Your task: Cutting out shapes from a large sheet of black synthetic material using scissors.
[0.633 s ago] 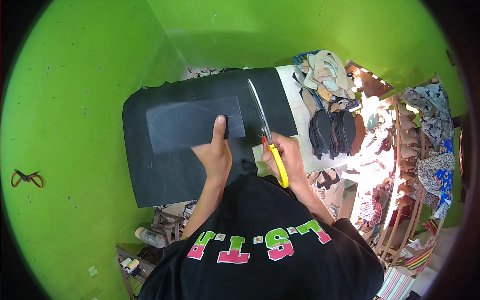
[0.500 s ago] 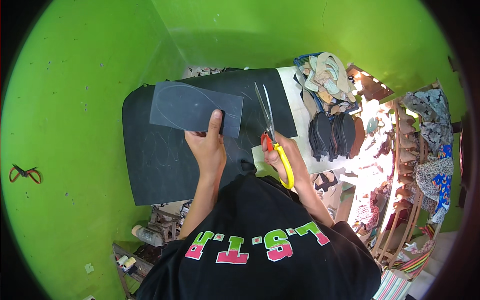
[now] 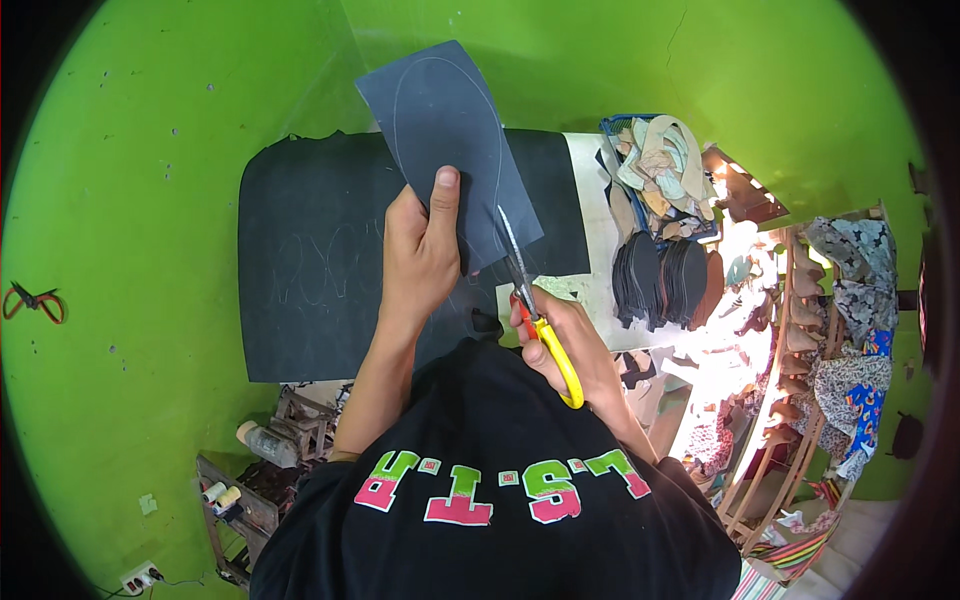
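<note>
My left hand [image 3: 422, 245] grips a dark grey rectangular sheet [image 3: 445, 120] by its lower part, thumb pressed on top. A pale sole-shaped outline is drawn on the sheet, which stands tilted above the table. In my right hand [image 3: 570, 335] is a pair of scissors [image 3: 520, 270] with yellow and red handles, fingers wrapped round them. One blade lies over the sheet's lower right part, close to the drawn line; the other blade is largely hidden behind the sheet.
A large black sheet [image 3: 300, 330] with pale outlines covers much of the table. Stacked dark sole shapes [image 3: 640, 280] lie at right, below a blue basket [image 3: 608, 124] of scraps. A wooden rack [image 3: 780, 440] stands far right. Another pair of scissors [image 3: 35, 302] hangs on the left wall.
My left hand has turned the small sheet from lying sideways to nearly upright and raised it. The scissors have moved down slightly, and their blades now meet the sheet's lower edge.
</note>
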`<act>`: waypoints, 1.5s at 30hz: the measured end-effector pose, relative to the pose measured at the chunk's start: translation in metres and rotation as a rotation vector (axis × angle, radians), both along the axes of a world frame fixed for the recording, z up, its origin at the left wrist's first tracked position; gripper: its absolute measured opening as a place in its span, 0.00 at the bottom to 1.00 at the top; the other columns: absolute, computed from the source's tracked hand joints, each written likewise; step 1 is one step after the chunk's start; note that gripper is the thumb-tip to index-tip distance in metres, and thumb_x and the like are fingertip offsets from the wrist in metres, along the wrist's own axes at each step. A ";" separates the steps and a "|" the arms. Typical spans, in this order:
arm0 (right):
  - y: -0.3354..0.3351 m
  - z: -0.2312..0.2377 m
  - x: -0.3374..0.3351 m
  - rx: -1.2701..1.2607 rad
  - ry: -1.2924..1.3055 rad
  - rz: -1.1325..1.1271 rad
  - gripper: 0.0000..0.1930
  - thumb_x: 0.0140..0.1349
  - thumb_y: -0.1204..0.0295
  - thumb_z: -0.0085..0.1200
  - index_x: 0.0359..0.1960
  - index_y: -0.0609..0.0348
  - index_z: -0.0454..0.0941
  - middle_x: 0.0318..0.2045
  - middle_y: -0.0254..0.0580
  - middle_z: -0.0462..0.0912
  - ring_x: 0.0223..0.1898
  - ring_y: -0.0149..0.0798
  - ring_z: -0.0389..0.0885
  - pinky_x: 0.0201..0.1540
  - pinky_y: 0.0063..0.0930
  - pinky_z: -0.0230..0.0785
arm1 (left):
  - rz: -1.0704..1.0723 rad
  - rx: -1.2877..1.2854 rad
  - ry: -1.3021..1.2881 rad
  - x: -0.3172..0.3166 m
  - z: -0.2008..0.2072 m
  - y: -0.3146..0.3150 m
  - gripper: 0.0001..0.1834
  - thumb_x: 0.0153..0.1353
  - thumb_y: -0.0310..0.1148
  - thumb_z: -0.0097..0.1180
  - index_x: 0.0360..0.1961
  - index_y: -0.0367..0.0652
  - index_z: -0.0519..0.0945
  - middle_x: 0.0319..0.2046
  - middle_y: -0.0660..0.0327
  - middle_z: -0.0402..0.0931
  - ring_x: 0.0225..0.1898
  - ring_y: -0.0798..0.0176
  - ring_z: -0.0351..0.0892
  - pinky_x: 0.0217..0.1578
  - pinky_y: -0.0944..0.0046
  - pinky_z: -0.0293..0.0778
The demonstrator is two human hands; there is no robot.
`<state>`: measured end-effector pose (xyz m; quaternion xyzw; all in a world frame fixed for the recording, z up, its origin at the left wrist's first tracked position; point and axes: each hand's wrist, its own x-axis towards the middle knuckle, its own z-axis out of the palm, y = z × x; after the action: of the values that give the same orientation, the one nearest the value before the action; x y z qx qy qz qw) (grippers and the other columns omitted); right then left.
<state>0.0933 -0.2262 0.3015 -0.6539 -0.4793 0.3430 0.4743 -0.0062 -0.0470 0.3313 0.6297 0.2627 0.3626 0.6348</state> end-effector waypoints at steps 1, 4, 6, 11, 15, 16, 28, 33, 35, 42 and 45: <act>0.001 -0.001 0.000 -0.001 0.000 0.005 0.38 0.58 0.33 0.57 0.34 0.66 0.71 0.21 0.46 0.74 0.22 0.46 0.76 0.29 0.35 0.67 | 0.005 -0.001 0.000 0.002 -0.001 -0.002 0.23 0.78 0.47 0.43 0.33 0.37 0.74 0.18 0.68 0.72 0.17 0.77 0.70 0.17 0.72 0.66; 0.003 -0.003 -0.003 0.010 0.018 -0.022 0.38 0.58 0.34 0.58 0.36 0.66 0.71 0.22 0.45 0.74 0.22 0.44 0.76 0.30 0.34 0.69 | 0.074 0.023 -0.053 0.007 -0.001 -0.004 0.24 0.78 0.47 0.43 0.32 0.37 0.74 0.15 0.67 0.70 0.11 0.74 0.67 0.11 0.70 0.61; 0.003 -0.006 -0.003 0.024 0.017 -0.030 0.37 0.58 0.35 0.59 0.35 0.65 0.71 0.20 0.43 0.72 0.21 0.42 0.74 0.28 0.33 0.67 | 0.049 0.030 -0.050 0.007 0.000 -0.005 0.23 0.78 0.46 0.44 0.33 0.37 0.74 0.16 0.67 0.70 0.13 0.75 0.68 0.13 0.70 0.62; 0.003 -0.007 -0.002 0.014 0.032 0.000 0.35 0.61 0.37 0.58 0.31 0.63 0.69 0.19 0.39 0.67 0.20 0.34 0.65 0.24 0.31 0.58 | 0.045 0.005 -0.034 0.003 0.006 -0.003 0.22 0.77 0.44 0.46 0.33 0.36 0.75 0.17 0.68 0.71 0.15 0.76 0.67 0.15 0.70 0.62; 0.002 -0.003 -0.007 -0.002 0.107 0.008 0.31 0.63 0.41 0.60 0.29 0.63 0.68 0.18 0.37 0.62 0.20 0.30 0.59 0.23 0.30 0.53 | 0.110 0.107 -0.022 0.003 -0.002 0.003 0.21 0.77 0.42 0.48 0.32 0.34 0.76 0.19 0.71 0.69 0.21 0.78 0.62 0.21 0.70 0.60; 0.001 -0.003 -0.007 -0.003 0.106 0.011 0.31 0.63 0.41 0.60 0.29 0.63 0.68 0.18 0.37 0.62 0.20 0.30 0.59 0.23 0.30 0.53 | 0.114 0.106 -0.023 0.002 0.000 0.003 0.21 0.77 0.42 0.48 0.32 0.34 0.76 0.19 0.71 0.69 0.21 0.78 0.62 0.21 0.70 0.60; 0.006 -0.012 -0.018 0.080 0.143 -0.035 0.29 0.64 0.46 0.61 0.29 0.64 0.71 0.18 0.42 0.69 0.19 0.36 0.62 0.23 0.32 0.56 | 0.157 0.281 -0.033 0.003 -0.001 -0.009 0.19 0.76 0.38 0.50 0.32 0.32 0.75 0.20 0.69 0.68 0.26 0.75 0.61 0.26 0.67 0.61; 0.004 -0.003 -0.013 0.029 0.153 0.028 0.29 0.64 0.45 0.59 0.30 0.64 0.70 0.20 0.42 0.69 0.21 0.34 0.63 0.25 0.31 0.57 | 0.124 0.220 -0.038 -0.004 -0.002 -0.011 0.19 0.76 0.37 0.51 0.31 0.33 0.74 0.20 0.70 0.67 0.25 0.76 0.59 0.25 0.68 0.59; 0.003 -0.002 -0.013 0.011 0.146 0.016 0.29 0.65 0.45 0.59 0.29 0.64 0.70 0.19 0.41 0.69 0.21 0.33 0.63 0.25 0.31 0.57 | 0.112 0.209 -0.038 -0.004 -0.001 -0.010 0.18 0.76 0.37 0.51 0.30 0.34 0.74 0.20 0.71 0.67 0.25 0.76 0.59 0.25 0.68 0.59; 0.000 -0.006 -0.025 -0.018 0.187 -0.068 0.27 0.65 0.48 0.60 0.27 0.62 0.70 0.13 0.36 0.65 0.15 0.31 0.66 0.20 0.29 0.56 | 0.185 0.195 -0.118 0.004 -0.004 -0.014 0.20 0.76 0.39 0.50 0.29 0.37 0.76 0.21 0.74 0.67 0.25 0.80 0.58 0.24 0.71 0.55; 0.004 -0.011 -0.028 0.051 0.186 -0.050 0.28 0.65 0.47 0.60 0.26 0.62 0.70 0.11 0.35 0.65 0.13 0.31 0.70 0.19 0.28 0.58 | 0.231 0.178 -0.137 0.003 -0.009 -0.015 0.21 0.77 0.41 0.49 0.26 0.40 0.73 0.20 0.75 0.65 0.22 0.81 0.58 0.22 0.72 0.54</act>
<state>0.0657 -0.2218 0.2901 -0.6186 -0.4254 0.3780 0.5417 -0.0033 -0.0622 0.3218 0.6230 0.2562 0.4971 0.5470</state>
